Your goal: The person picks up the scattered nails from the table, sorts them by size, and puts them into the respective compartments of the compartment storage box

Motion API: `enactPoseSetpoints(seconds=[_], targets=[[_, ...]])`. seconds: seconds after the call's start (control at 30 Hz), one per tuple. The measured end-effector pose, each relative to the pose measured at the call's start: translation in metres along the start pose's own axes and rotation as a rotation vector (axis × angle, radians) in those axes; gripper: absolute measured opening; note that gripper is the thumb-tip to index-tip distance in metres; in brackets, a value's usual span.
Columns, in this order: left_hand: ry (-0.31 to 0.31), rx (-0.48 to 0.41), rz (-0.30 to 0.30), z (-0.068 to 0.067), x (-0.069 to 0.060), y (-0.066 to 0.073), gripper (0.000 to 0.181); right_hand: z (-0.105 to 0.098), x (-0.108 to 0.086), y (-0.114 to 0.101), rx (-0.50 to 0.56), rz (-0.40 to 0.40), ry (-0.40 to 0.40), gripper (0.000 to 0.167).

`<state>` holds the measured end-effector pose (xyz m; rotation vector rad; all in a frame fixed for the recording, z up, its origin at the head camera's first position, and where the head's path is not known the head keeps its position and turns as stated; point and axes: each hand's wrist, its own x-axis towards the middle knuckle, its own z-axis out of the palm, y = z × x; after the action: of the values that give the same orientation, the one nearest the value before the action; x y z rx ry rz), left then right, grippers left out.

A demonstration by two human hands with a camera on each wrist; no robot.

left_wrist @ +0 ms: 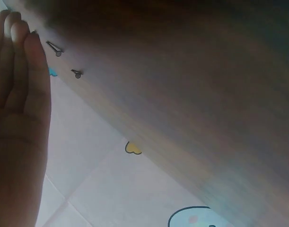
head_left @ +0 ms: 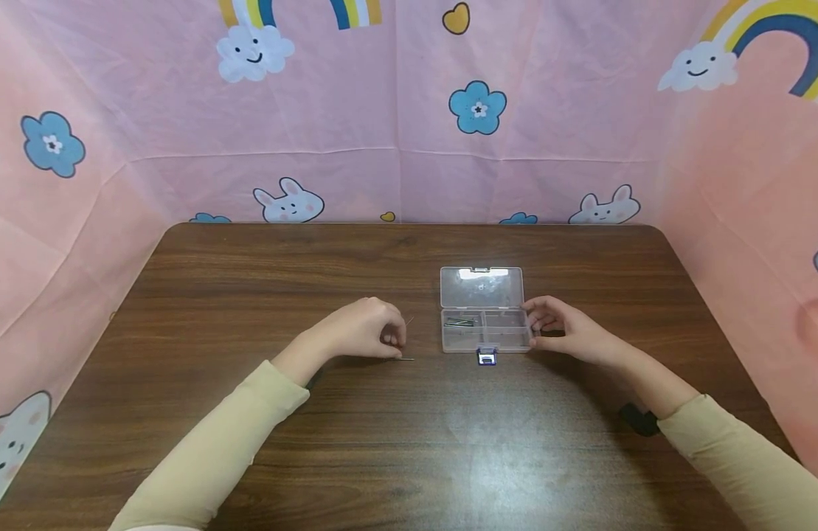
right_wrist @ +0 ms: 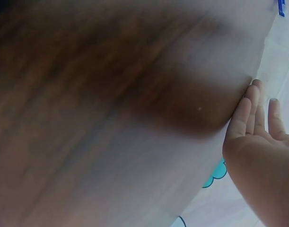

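Observation:
A clear plastic box (head_left: pixel 506 349) with several compartments stands with its lid (head_left: pixel 482 287) raised behind it. Thin dark metal pieces (head_left: pixel 460 322) lie in its back left compartment. My right hand (head_left: pixel 571 335) holds the box's right end, thumb at the front corner and fingers toward the back. To the left of the box, my left hand (head_left: pixel 365 332) is low over the table with bent fingers. By its thumb tip lies a thin nail-like piece (head_left: pixel 406 359); a second one (head_left: pixel 410 321) lies farther back. The left wrist view shows two flat-headed nails (left_wrist: pixel 54 48). Whether the left fingertips pinch anything is unclear.
The brown wooden table (head_left: pixel 409 457) carries the box and the loose nails. A pink printed cloth (head_left: pixel 355 125) hangs behind the table and at both sides. The box's blue-edged latch (head_left: pixel 487 358) sticks out toward the front.

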<state>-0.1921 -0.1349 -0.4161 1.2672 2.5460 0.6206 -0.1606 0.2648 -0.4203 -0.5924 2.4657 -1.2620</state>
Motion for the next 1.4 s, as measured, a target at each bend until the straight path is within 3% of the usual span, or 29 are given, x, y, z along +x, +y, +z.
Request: enactPoseSetpoints(seconds=[0.27,0.73,1.07,1.4], targets=[[-0.039,-0.016,-0.026,0.002,-0.003,0.001,0.014,-0.001,0.000,0.005,0.043,0.008,-0.004,0.054],[-0.046,-0.006,-0.030,0.003,-0.003,-0.001,0.016,-0.001,0.000,0.007,0.068,0.031,-0.010,0.055],[0.029,0.018,-0.005,0.000,0.006,-0.002,0.019,-0.001,0.002,0.007,0.075,0.034,-0.011,0.055],[0.108,0.032,0.013,-0.002,0.025,0.005,0.016,0.001,0.001,0.008,0.089,0.026,-0.010,0.055]])
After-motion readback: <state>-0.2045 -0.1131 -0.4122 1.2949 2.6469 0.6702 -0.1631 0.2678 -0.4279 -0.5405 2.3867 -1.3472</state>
